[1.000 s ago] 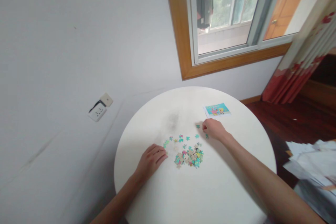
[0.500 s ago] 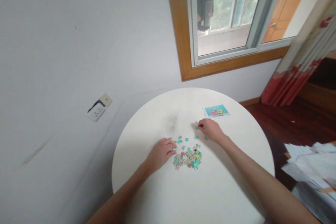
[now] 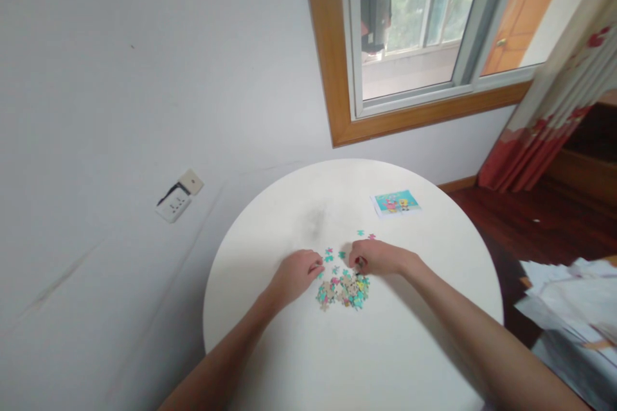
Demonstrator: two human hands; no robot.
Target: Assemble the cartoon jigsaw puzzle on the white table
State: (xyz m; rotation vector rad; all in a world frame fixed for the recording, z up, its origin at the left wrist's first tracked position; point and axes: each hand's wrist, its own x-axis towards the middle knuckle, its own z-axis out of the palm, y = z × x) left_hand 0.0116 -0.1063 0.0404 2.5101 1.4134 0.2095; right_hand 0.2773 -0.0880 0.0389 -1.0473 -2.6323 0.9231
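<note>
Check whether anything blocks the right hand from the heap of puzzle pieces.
Nothing visible does: the right hand is right by the far edge of the heap of puzzle pieces. A few loose pieces lie to the hand's left, out of the way. What the hand itself covers is hidden.

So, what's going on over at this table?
A person has both bare hands among jigsaw pieces on a round white table. The left hand is at the left of the pile, and the right hand is at its far right edge. Whether either grips a piece is too small to tell. Some loose pieces lie beyond the pile, and a colorful picture card lies farther off.
</note>
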